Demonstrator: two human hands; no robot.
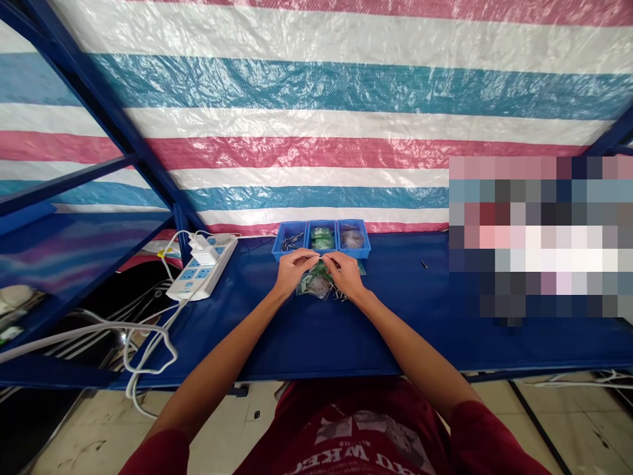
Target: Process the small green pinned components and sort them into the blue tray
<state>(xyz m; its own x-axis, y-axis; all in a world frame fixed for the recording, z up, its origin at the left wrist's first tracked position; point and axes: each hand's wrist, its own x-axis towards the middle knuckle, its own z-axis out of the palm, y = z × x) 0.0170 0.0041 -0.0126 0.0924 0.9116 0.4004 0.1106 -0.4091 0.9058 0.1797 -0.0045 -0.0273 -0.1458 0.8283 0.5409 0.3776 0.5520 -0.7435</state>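
My left hand (pixel 293 272) and my right hand (pixel 347 272) meet above the blue table, thumbs and fingertips pinched close together. A small pale bit shows between the fingertips, too small to name. Under and just in front of the hands lie clear plastic bags (pixel 316 285), some with green on them. Small metal pieces (pixel 340 294) are scattered beside these bags, partly covered by my right hand. Right behind the hands stands a blue three-part bin (pixel 306 256). Its left compartment holds thin metal pieces (pixel 293 242), the middle one green packets (pixel 322 237), the right one clear packets (pixel 352 239).
A white power strip (pixel 202 269) with a plugged-in adapter lies at the left, its white cables (pixel 148 343) hanging over the table's edge. One small dark piece (pixel 424 264) lies to the right. A blurred-out patch hides the far right. Blue frame bars and a striped sheet (pixel 316 155) stand behind.
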